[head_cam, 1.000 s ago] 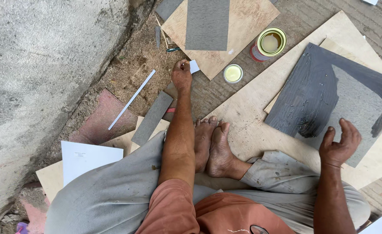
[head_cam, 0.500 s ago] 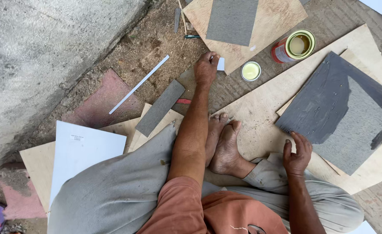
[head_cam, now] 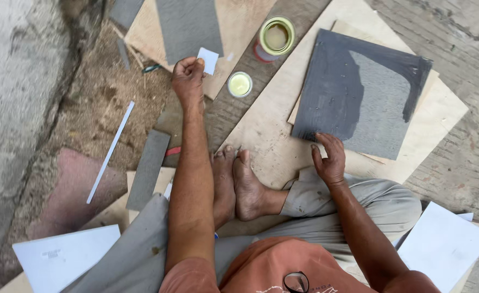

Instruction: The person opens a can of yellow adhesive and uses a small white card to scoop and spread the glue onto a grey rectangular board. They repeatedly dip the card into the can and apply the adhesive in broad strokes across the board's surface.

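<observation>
I sit cross-legged on the ground. My left hand (head_cam: 188, 78) is stretched forward and pinches a small white card (head_cam: 208, 59) between thumb and fingers, above a plywood board (head_cam: 237, 32) with a grey sheet (head_cam: 188, 24) on it. My right hand (head_cam: 329, 160) rests with spread fingers on the near corner of a dark grey square panel (head_cam: 359, 92), partly coated darker, lying on plywood sheets (head_cam: 266, 130). An open tin (head_cam: 276, 35) of yellowish glue and its lid (head_cam: 239, 84) stand between the two hands.
A concrete wall (head_cam: 17, 97) rises on the left. A thin white strip (head_cam: 111, 152) and a grey strip (head_cam: 148, 168) lie on the dirt. White sheets lie at lower left (head_cam: 60, 263) and lower right (head_cam: 443, 247). My bare feet (head_cam: 237, 184) rest on the plywood.
My left hand has picked up the small white card from the ground and lifted it. My right hand has moved forward onto the corner of the grey panel.
</observation>
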Demonstrator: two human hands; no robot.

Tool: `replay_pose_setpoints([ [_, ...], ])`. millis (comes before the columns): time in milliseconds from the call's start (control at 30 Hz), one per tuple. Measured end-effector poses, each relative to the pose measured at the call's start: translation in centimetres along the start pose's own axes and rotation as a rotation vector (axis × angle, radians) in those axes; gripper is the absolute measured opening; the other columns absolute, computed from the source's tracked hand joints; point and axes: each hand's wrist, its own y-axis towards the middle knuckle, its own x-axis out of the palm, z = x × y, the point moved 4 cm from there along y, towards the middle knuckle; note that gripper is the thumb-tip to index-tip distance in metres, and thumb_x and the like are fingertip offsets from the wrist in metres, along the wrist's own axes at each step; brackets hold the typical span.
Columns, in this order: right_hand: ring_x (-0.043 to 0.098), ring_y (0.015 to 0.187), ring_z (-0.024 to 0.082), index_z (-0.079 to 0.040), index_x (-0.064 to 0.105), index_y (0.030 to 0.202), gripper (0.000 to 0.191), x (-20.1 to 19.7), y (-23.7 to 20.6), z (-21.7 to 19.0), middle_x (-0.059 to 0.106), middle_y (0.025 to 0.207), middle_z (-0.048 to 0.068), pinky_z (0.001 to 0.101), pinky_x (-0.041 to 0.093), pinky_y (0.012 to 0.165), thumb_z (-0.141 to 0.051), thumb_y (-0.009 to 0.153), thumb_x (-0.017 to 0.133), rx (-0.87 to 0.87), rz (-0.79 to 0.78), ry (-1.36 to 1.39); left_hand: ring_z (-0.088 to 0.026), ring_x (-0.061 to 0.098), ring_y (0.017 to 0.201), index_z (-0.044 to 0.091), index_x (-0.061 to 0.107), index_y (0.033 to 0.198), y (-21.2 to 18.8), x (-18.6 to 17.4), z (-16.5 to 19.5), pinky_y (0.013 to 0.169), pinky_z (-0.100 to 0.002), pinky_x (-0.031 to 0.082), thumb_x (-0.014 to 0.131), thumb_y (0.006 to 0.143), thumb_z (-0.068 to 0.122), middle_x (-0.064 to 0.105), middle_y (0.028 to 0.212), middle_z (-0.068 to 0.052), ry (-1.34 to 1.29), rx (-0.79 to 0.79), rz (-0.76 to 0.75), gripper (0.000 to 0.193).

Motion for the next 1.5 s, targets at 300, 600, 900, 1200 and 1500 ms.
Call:
replay_pose_setpoints([
  [300, 0.064, 0.120, 0.035, -0.010, 0.062, 0.134, 0.041, 1.5, 7.8, -1.1, 0.069, 0.127, 0.013, 0.0471, 0.050, 0.103, -0.005, 0.095, 0.075, -0.031, 0.043, 0.178, -0.007, 0.065, 0.067, -0.002, 0.071, 0.119, -3.2, 5.4, 1.0, 0.059, -0.021, 0.057, 0.080, 0.091, 0.007, 0.073, 0.085, -0.005, 0.052, -0.206, -0.188, 0.031],
  [600, 0.066, 0.114, 0.032, -0.010, 0.064, 0.131, 0.045, 3.6, 6.9, -1.0, 0.069, 0.124, 0.012, 0.0440, 0.054, 0.098, -0.002, 0.088, 0.075, 0.085, 0.008, 0.246, -0.011, 0.073, 0.088, 0.000, 0.070, 0.117, -2.9, 7.2, -2.6, 0.076, -0.024, 0.064, 0.078, 0.084, -0.001, 0.076, 0.101, -0.007, 0.133, -0.106, -0.265, 0.034],
  [900, 0.066, 0.120, 0.029, -0.016, 0.067, 0.134, 0.042, 4.2, 1.6, -1.5, 0.071, 0.126, 0.008, 0.0451, 0.055, 0.103, -0.017, 0.093, 0.077, 0.069, 0.003, 0.303, -0.014, 0.070, 0.090, -0.004, 0.063, 0.127, -2.7, 12.3, 0.8, 0.072, -0.027, 0.060, 0.070, 0.095, -0.002, 0.069, 0.113, -0.008, 0.113, -0.144, -0.399, 0.033],
  [1200, 0.063, 0.127, 0.026, -0.014, 0.057, 0.145, 0.049, 2.2, 3.2, -0.1, 0.064, 0.138, 0.010, 0.0423, 0.051, 0.112, -0.025, 0.099, 0.072, 0.220, 0.016, 0.459, -0.012, 0.064, 0.080, 0.000, 0.062, 0.129, -10.8, 35.5, 1.7, 0.064, -0.025, 0.052, 0.073, 0.095, 0.002, 0.068, 0.106, -0.005, 0.134, -0.182, -0.402, 0.036],
  [1500, 0.060, 0.132, 0.029, -0.008, 0.043, 0.155, 0.080, 5.1, 14.0, -0.4, 0.056, 0.149, 0.016, 0.0434, 0.052, 0.113, -0.021, 0.087, 0.083, 0.183, 0.050, 0.526, -0.010, 0.058, 0.071, 0.004, 0.062, 0.131, -1.0, 19.3, 5.7, 0.055, -0.023, 0.045, 0.076, 0.096, 0.005, 0.067, 0.100, -0.003, 0.169, -0.178, -0.464, 0.038],
])
